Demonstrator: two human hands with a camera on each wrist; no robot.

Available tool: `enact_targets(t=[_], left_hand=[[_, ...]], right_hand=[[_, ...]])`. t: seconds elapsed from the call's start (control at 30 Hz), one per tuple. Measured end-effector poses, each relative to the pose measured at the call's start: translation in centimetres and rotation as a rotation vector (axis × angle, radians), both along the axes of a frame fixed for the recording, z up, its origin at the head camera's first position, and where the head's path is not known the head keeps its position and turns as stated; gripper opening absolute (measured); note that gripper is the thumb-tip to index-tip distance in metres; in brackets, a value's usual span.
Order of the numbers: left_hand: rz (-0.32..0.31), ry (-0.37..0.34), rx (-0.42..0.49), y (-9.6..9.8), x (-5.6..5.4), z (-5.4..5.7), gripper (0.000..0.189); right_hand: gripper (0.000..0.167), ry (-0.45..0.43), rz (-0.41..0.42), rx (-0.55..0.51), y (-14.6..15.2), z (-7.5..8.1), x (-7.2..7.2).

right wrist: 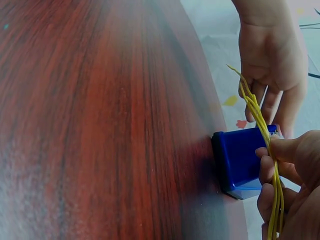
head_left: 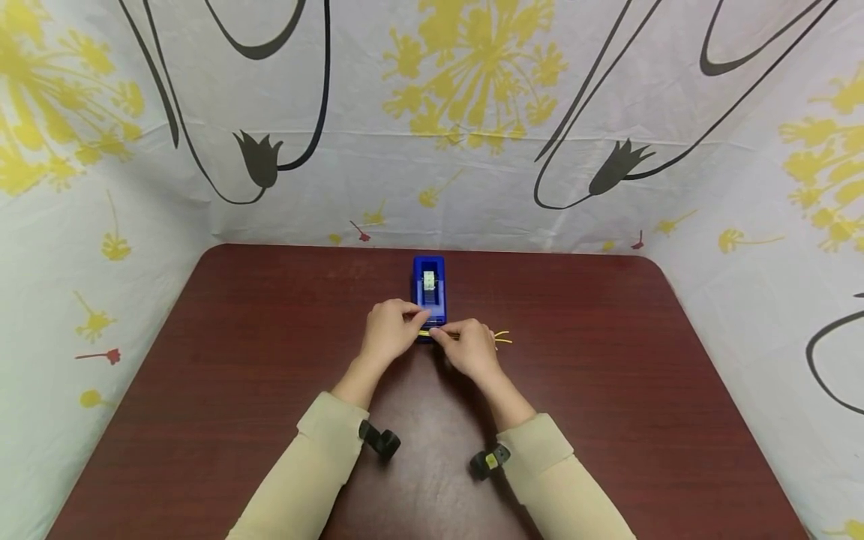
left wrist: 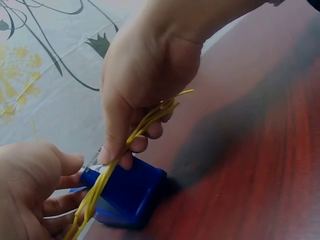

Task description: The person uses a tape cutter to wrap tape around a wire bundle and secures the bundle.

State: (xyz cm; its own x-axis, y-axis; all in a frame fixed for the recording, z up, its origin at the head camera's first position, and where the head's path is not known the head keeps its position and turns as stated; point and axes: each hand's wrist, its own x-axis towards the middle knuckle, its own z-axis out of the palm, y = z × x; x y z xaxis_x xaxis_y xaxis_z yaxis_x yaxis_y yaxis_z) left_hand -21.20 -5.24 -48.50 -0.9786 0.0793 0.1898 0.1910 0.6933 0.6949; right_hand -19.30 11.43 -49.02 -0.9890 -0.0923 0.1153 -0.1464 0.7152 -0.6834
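A blue tape dispenser (head_left: 437, 294) with a roll of tape (head_left: 429, 280) stands near the far side of the table. My right hand (head_left: 469, 346) pinches a bundle of thin yellow wires (right wrist: 257, 112) between thumb and fingers, right at the dispenser's near end. The wires' loose ends stick out on both sides of it. My left hand (head_left: 391, 328) is at the left of that same end, its thumb and fingertips close to the cutting edge and the wires. I cannot tell whether it pinches the tape. A whitish bit of tape (left wrist: 98, 165) shows by the right thumb.
The dark reddish-brown wooden table (head_left: 270, 360) has rounded far corners. Behind it and along both sides hangs a white cloth (head_left: 432, 195) with yellow and grey flower prints. Each sleeve cuff carries a small black camera (head_left: 381, 442).
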Motion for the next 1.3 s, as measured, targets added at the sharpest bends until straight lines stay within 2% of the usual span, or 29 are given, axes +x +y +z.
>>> enact_targets(t=[0.1,0.3,0.53,0.73,0.93,1.13,1.2,1.3], left_hand=[[-0.008,-0.059,0.015,-0.1,-0.5,0.1,0.025],[-0.024,-0.132,0.048,-0.4,-0.9,0.4,0.024],[-0.038,-0.284,0.103,-0.8,-1.6,0.8,0.026],[-0.026,-0.381,0.103,-0.7,-2.2,1.3,0.025],[-0.023,-0.404,0.081,-0.5,-2.3,1.6,0.023],[-0.026,-0.399,0.066,-0.3,-2.3,1.6,0.023],[-0.025,-0.391,0.063,-0.4,-2.3,1.7,0.024],[-0.019,-0.389,0.055,-0.7,-2.2,1.9,0.023]], right_hand=[[0.018,-0.009,-0.003,0.003,-0.1,-0.1,-0.1],[0.018,-0.008,-0.004,0.007,-0.1,-0.1,-0.1],[0.017,-0.013,-0.002,0.010,-0.2,0.0,-0.2],[0.019,-0.027,-0.018,0.054,-0.1,0.1,-0.3],[0.022,-0.047,-0.018,0.117,0.0,0.3,-0.4],[0.019,-0.003,0.022,0.182,0.4,0.9,-0.6],[0.018,0.025,0.033,0.229,0.7,0.6,-0.7],[0.019,0.001,0.015,0.242,1.5,-0.4,-0.5]])
